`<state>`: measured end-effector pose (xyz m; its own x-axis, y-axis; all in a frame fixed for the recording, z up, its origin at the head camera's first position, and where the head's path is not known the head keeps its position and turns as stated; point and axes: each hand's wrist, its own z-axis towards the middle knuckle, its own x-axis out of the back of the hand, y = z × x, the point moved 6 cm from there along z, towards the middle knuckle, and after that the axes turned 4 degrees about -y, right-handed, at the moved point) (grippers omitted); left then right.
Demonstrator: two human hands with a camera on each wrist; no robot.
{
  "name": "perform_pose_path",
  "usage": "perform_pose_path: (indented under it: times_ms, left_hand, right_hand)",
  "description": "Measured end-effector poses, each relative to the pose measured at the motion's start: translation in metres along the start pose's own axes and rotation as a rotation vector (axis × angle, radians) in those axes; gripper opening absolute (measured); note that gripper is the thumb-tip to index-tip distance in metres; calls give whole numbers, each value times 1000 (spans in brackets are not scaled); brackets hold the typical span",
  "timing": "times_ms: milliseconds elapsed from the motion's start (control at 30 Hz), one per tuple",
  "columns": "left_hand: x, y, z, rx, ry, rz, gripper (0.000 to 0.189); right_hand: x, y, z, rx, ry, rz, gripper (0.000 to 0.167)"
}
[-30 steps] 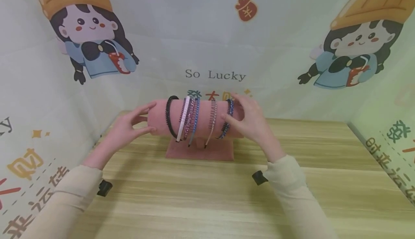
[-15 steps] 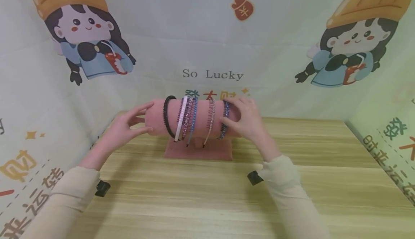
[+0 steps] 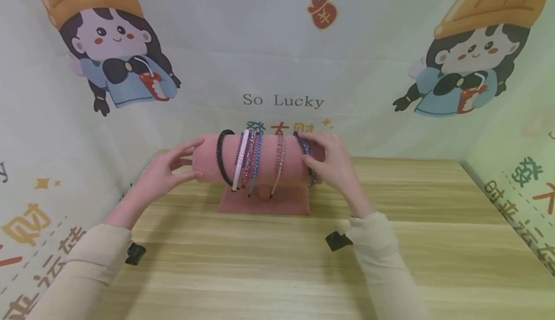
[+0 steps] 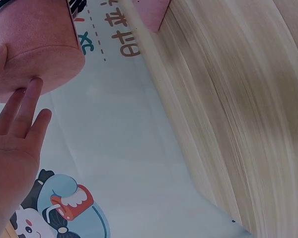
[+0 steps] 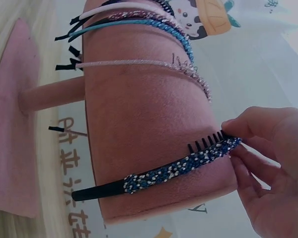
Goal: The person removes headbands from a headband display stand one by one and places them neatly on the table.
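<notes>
A pink velvet headband stand (image 3: 268,158) has a horizontal roll on a flat base. My left hand (image 3: 161,173) grips the roll's left end, thumb low and index finger high; other fingertips touch the end face in the left wrist view. Near the right end, my right hand (image 3: 333,160) pinches the upper part of a blue rhinestone headband (image 5: 184,167) with black teeth. That headband lies slanted across the roll. Further left sit a pale glittery headband (image 3: 280,158), a light-blue one (image 3: 257,161), a pink glitter one (image 3: 247,166), a white one (image 3: 240,163) and a black one (image 3: 219,161).
The stand's base (image 3: 264,205) rests on a wood-grain table (image 3: 243,267), towards its back edge. A printed cloth backdrop (image 3: 208,74) rises behind and at both sides. Small black devices (image 3: 337,241) show beside the wrists.
The blue rhinestone headband has tilted: its top has shifted left and its lower end right, with my right hand on it. My left hand stays at the roll's end.
</notes>
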<state>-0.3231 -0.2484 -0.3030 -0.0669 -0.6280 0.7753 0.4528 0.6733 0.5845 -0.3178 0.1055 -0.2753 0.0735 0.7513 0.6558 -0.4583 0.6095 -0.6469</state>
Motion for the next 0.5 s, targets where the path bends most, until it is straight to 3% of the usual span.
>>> perform_pose_path:
  times_ms: [233,500]
  left_hand:
    - [0,-3,1,-7,7,-18,80]
    - [-1,2,0,-4,-7,-32,81]
  right_hand:
    - [-4,-10,-6,-28,-29,129,51]
    - [-7,-8,-11,-59,23,241,52]
